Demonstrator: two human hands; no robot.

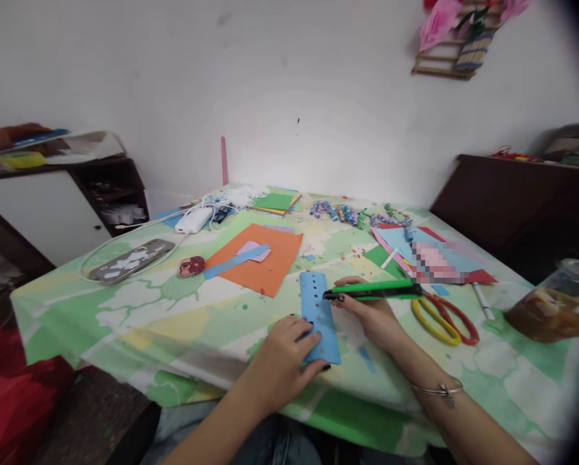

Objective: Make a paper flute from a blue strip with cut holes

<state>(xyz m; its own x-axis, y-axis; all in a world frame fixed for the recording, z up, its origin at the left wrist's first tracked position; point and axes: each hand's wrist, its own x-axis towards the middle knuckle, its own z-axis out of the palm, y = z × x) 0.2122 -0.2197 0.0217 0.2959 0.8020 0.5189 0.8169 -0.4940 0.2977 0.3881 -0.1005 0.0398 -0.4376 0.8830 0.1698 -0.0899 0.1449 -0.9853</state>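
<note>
Patterned cloth is covering the worktop point(139, 310), and a phone point(130, 259) is lying well out to the left of the left hand. Beyond that hand, farther from the person, an orange sheet point(270, 268) is resting flat.

The left hand point(282, 358) is lying open, palm down. Its fingertips are pressing on the near end of a blue strip point(313, 287) dotted with small holes, and nothing is gripped in it. The strip is running away from the person between the two hands, flat on the worktop.

The right hand point(367, 313) is curling its fingers around a green tool point(374, 290) and holding it crosswise, with the dark tip sitting at the strip's right edge. It looks like a craft cutter, though the tip is too small to be sure. Just right of this hand, scissors point(444, 316) with one yellow and one red handle are lying closed. Far beyond them a jar point(556, 303) is standing near the worktop's edge.

Doing this step well probably means bearing down evenly with the flat hand so the strip is not sliding, keeping its fingertips clear of the tip, and guiding the tool slowly with light pressure.
</note>
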